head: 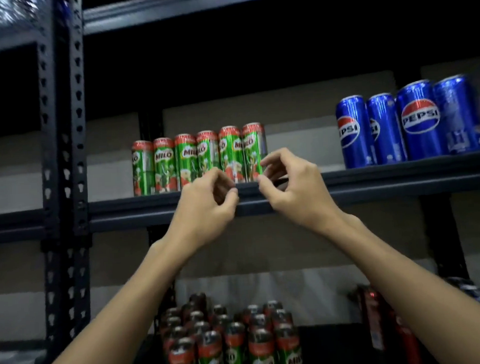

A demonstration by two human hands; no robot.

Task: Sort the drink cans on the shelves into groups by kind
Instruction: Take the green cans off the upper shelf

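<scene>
Risk first: Milo row (199,160) stands tight at shelf (371,181) front edge; careless nudge from either hand could tip end can, topple neighbours, drop them onto Milo stack (229,344) on lower shelf. Pepsi cans (408,122) grouped far right on same shelf, well apart from Milo row. Left hand (206,199) loosely curled, fingertips near row's base, holding nothing. Right hand (294,185) loosely curled too, thumb and forefinger just beside rightmost Milo can (254,152); contact possibly there, blur hides it. Neither hand grips can.

Dim scene, black upper recesses, blurred edges, soft focus
</scene>
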